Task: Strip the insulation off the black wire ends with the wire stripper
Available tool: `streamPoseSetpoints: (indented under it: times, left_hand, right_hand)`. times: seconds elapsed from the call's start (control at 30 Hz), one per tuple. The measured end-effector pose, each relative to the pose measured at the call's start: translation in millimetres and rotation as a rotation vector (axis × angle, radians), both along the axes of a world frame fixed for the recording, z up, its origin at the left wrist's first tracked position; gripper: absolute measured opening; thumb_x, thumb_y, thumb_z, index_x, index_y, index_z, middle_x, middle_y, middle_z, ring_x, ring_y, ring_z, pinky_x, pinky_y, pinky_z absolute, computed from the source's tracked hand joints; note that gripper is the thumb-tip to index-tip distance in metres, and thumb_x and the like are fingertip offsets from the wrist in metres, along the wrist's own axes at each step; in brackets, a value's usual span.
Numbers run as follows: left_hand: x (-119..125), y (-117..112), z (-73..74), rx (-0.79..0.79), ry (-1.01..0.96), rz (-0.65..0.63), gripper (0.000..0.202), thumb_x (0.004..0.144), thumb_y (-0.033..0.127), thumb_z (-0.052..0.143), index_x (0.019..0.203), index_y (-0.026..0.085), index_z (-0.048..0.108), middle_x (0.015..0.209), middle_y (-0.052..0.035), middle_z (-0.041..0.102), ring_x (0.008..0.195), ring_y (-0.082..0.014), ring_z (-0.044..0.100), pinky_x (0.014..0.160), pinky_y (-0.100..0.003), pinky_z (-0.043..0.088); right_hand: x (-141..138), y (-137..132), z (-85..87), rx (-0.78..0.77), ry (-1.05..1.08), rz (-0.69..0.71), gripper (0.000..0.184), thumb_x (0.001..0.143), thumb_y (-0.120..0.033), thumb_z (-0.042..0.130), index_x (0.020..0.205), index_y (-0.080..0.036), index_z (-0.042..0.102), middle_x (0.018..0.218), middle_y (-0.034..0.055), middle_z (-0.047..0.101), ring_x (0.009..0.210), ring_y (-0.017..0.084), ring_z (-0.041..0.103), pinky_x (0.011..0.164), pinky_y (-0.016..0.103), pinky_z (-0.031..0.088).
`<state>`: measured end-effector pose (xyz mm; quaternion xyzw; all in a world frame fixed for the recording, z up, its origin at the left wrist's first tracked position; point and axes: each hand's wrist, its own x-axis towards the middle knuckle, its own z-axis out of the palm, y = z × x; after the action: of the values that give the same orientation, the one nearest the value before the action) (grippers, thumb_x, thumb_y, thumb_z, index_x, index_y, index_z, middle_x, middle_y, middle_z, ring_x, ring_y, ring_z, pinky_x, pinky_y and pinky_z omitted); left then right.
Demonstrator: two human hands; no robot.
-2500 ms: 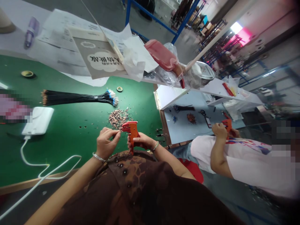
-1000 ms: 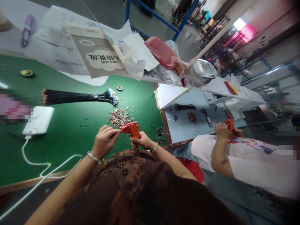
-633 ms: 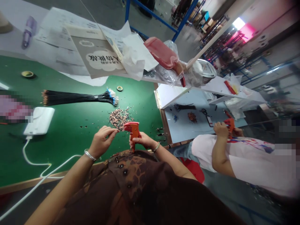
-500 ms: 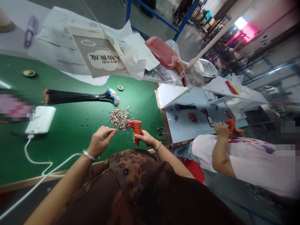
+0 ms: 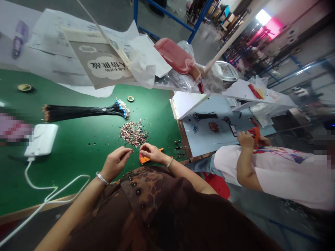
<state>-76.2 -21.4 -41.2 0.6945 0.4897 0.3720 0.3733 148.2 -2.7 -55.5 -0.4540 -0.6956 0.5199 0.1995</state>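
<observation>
A short stretch of thin black wire (image 5: 135, 148) shows between my two hands. My left hand (image 5: 117, 162) is closed, pinching it between thumb and fingers. At the wire's other end, the thumb and fingertips of my right hand (image 5: 151, 153) are pressed together on it. An orange-and-red wire stripper (image 5: 144, 159) lies tilted under my right hand, largely covered; whether the palm carries it or the table does, I cannot tell. Just beyond my fingers is a pile of copper-tipped offcuts (image 5: 133, 133). Behind that lies a bundle of black wires (image 5: 78, 112) with blue-and-white ends.
A white power bank (image 5: 42, 140) with a white cable sits left on the green table (image 5: 86, 160). Two tape rolls lie farther back. Papers and a red container (image 5: 174, 55) crowd the shelf above. To the right, a co-worker (image 5: 235, 164) holds an orange tool at a neighbouring table.
The wire stripper, upright in my right hand before, now lies tilted beneath it. My right hand has moved left, its fingertips meeting the wire near my left hand. The view has shifted slightly.
</observation>
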Motion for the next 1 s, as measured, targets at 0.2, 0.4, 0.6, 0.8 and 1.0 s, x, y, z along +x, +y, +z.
streamPoseSetpoints:
  times: [0.2,0.4,0.6,0.8,1.0]
  left_hand:
    - [10,-11,3.4,-0.286,-0.196,-0.082,0.032,0.083,0.047,0.058,0.085,0.017,0.069,0.082,-0.0056,0.070,0.072,-0.0164,0.061,0.068,-0.026,0.048]
    - [-2,-34,-5.3,-0.618,-0.347,-0.032,0.039,0.078,0.054,0.064,0.081,0.016,0.069,0.061,0.0005,0.057,0.054,-0.0103,0.045,0.051,-0.021,0.036]
    - [-21,-54,-20.7,-0.738,-0.412,0.130,0.042,0.073,0.055,0.069,0.085,0.014,0.068,0.061,0.0017,0.052,0.055,-0.0091,0.042,0.051,-0.020,0.033]
    - [-11,-50,-23.9,-0.772,-0.509,0.122,0.043,0.074,0.056,0.069,0.086,0.014,0.067,0.056,0.0044,0.046,0.051,-0.0077,0.037,0.048,-0.020,0.029]
    - [-16,-57,-41.7,-0.822,-0.656,0.237,0.041,0.075,0.052,0.070,0.090,0.014,0.064,0.052,0.0087,0.034,0.047,-0.0059,0.031,0.046,-0.019,0.025]
  right_hand:
    - [-25,-10,20.2,-0.206,0.332,-0.130,0.043,0.090,-0.053,0.052,0.069,-0.016,0.054,0.056,-0.0044,0.047,0.052,0.008,0.044,0.053,0.021,0.036]
    - [-22,-13,17.6,-0.513,0.727,-0.446,0.041,0.086,-0.042,0.057,0.058,-0.020,0.038,0.045,-0.0093,0.029,0.037,0.005,0.024,0.040,0.021,0.024]
    - [8,22,7.7,-0.396,0.572,-0.524,0.035,0.085,-0.045,0.058,0.066,-0.017,0.049,0.046,-0.0101,0.029,0.037,0.005,0.027,0.040,0.020,0.025]
    - [14,37,-36.7,0.048,-0.288,-0.182,0.048,0.092,-0.034,0.053,0.136,-0.017,0.047,0.106,0.0083,0.060,0.084,0.015,0.060,0.079,0.030,0.047]
    - [59,-16,-60.0,0.231,-0.888,0.113,0.066,0.085,-0.047,0.063,0.140,-0.016,0.043,0.132,0.0174,0.050,0.120,0.030,0.047,0.098,0.043,0.037]
